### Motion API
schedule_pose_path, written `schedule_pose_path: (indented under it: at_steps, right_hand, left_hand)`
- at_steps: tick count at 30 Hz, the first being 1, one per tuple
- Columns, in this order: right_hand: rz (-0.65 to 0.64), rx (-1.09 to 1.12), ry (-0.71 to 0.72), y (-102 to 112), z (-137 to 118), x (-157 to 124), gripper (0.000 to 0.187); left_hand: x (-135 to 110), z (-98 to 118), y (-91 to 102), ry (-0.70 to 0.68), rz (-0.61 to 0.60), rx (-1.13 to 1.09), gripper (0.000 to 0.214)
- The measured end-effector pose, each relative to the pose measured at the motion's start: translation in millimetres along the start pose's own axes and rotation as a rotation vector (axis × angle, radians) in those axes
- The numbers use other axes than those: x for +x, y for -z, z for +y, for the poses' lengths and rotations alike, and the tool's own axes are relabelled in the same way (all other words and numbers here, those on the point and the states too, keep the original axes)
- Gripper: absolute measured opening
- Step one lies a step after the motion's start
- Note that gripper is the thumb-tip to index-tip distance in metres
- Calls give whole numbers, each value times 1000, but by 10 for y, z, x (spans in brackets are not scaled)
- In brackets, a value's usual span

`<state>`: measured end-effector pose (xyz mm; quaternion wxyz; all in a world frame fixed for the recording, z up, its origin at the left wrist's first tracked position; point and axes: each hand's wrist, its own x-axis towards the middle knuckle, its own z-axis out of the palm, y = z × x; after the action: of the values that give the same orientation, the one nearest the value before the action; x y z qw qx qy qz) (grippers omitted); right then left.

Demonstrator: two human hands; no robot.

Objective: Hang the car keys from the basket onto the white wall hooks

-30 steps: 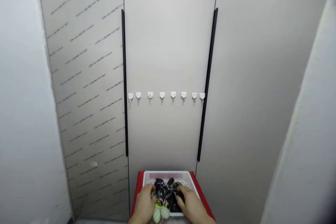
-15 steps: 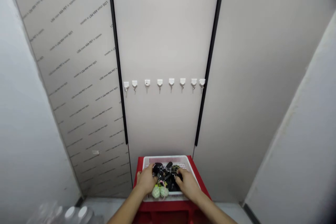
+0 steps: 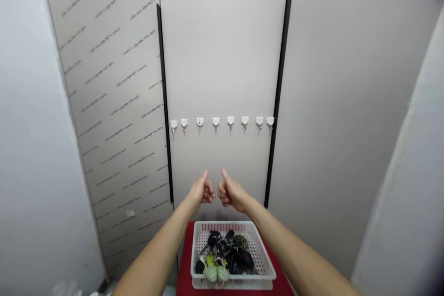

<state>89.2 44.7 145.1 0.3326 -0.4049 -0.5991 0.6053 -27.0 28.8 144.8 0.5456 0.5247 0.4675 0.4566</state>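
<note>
Grips closed on nothing: our left hand (image 3: pixel 202 193) and right hand (image 3: pixel 231 195) make fists, thumbs up, just above the white plastic basket (image 3: pixel 225 225) at six o'clock. Dark key fobs (image 3: pixel 225 250) and green charms (image 3: pixel 217 274) lie heaped inside; it sits on a red stand (image 3: pixel 183 259), and white wall hooks (image 3: pixel 222 122) run along at twelve o'clock.

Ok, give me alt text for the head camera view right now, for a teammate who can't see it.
The left hand and right hand are raised in loose, empty fists with thumbs up, above a white plastic basket of black key fobs on a red stand. Eight white wall hooks line the panel behind.
</note>
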Motion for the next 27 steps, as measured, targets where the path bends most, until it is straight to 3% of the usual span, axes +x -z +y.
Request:
schedule_pose_path:
  at_steps: [3,7,15,23,25,27]
  right_hand:
    - [-195,221,109,-64,-493,-51,54]
    - [-220,222,131,-98,-698,-153,53]
    - [-142,113,56,-157,-424,-125,51]
    - [-50,70,50,-77,-162,-104,52]
    - [52,-7,60,-58,-23,-69,51]
    - [159,-198,34,-37,186,-16,50]
  left_hand:
    - [-66,482,19,-115,-134,-210,53]
    - [-152,659,34,-148,-175,-250,53]
    - [-176,372,21,-101,-104,-174,53]
    - [-117,122,-47,-36,-47,-98,53]
    - [-81,-36,-48,-44,5,11,49]
    - [-44,-291,-32,-50,65,263,38]
